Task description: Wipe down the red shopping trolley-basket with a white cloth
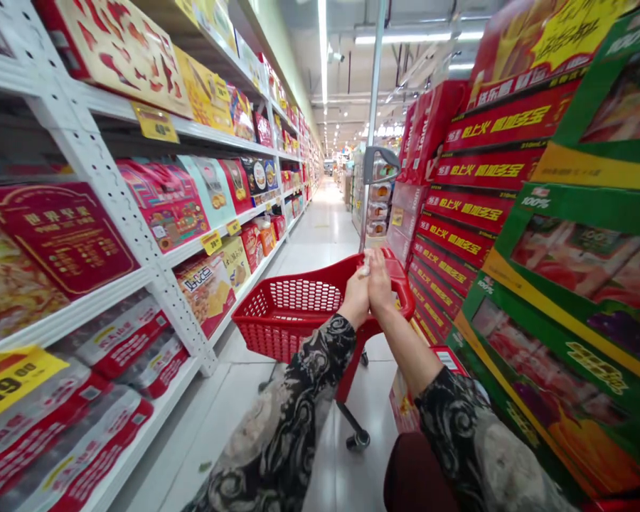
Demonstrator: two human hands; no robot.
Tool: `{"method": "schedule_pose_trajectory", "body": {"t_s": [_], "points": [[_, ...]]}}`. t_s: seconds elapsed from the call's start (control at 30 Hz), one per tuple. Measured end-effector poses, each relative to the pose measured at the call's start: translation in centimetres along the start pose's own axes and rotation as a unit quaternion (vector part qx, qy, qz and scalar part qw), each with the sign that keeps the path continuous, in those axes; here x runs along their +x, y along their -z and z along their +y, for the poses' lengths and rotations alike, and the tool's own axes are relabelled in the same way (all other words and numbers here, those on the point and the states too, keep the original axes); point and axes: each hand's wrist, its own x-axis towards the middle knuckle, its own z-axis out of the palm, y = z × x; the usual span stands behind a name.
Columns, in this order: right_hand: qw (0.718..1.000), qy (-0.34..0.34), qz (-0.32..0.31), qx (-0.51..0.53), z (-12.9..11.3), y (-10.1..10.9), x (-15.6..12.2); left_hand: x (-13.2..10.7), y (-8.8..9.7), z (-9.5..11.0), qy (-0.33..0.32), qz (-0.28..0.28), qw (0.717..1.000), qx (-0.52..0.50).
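Observation:
My left hand [356, 295] and my right hand [378, 281] are pressed together above the handle end of a red plastic shopping cart [288, 338]. Both look closed, the right one lying along the left. A small whitish bit shows between the fingers, too small to name. Whether either hand touches the cart's handle [404, 288] cannot be made out. Patterned black and grey sleeves cover both forearms. The cart's basket has mesh sides and points to the left, and a black caster [358, 439] shows below.
White shelving [181, 313] with boxed snacks and bottle packs runs along the left. Stacked red drink cartons [459, 213] and green juice boxes [560, 299] line the right. A metal pole [374, 85] rises beyond the cart. The tiled aisle [325, 206] stretches ahead.

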Motion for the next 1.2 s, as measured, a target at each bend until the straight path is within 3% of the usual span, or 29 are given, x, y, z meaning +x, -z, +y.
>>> {"method": "schedule_pose_trajectory", "body": {"t_s": [0.07,0.13,0.17,0.23,0.33,0.5,0.57,0.63,0.7,0.77,0.83,0.9,0.97,1.07,1.2], "points": [[0.989,-0.109,0.014,0.098,-1.2,-0.2,-0.4,0.0,-0.1,0.5,-0.024,0.001,0.999,-0.026],[0.971,-0.174,0.013,0.163,-1.9,0.7,-1.0,-0.3,1.0,1.4,-0.038,0.063,0.996,-0.043],[0.970,-0.175,-0.005,0.167,-2.1,1.4,-1.3,-0.6,1.8,1.8,-0.028,0.095,0.993,-0.059],[0.976,-0.141,-0.081,0.146,-2.3,2.7,-2.1,-1.5,2.9,2.3,0.016,0.114,0.989,-0.093],[0.975,-0.071,-0.183,0.099,-2.4,3.8,-3.4,-3.2,2.9,2.1,0.101,0.027,0.987,-0.124],[0.983,-0.015,-0.185,-0.013,-2.5,5.2,-4.9,-4.7,1.8,1.0,0.136,-0.108,0.981,-0.085],[0.983,0.012,-0.171,-0.070,-2.0,6.4,-5.1,-4.5,2.6,0.6,0.118,-0.119,0.986,-0.010],[0.983,0.025,-0.121,-0.135,-1.0,8.1,-5.4,-3.9,4.4,0.0,0.056,-0.081,0.986,0.134],[0.976,0.023,-0.082,-0.200,0.2,9.5,-6.0,-3.6,7.0,-0.8,-0.002,-0.024,0.940,0.339],[0.963,0.025,-0.096,-0.252,1.1,10.1,-7.0,-3.8,9.6,-1.9,0.044,-0.022,0.842,0.537],[0.945,0.044,-0.144,-0.291,1.2,9.7,-8.1,-4.3,11.5,-3.0,0.067,-0.053,0.759,0.645],[0.926,0.074,-0.188,-0.318,0.6,8.2,-9.1,-4.9,12.4,-3.9,0.046,-0.059,0.712,0.698],[0.908,0.105,-0.237,-0.331,-0.2,6.2,-9.8,-5.1,12.5,-4.4,0.020,-0.056,0.692,0.720],[0.882,0.139,-0.306,-0.330,-1.1,3.7,-10.4,-5.1,12.2,-4.7,0.007,-0.057,0.685,0.726],[0.872,0.159,-0.323,-0.331,-0.9,4.1,-10.3,-5.4,13.1,-5.1,0.010,-0.068,0.672,0.737]]}}
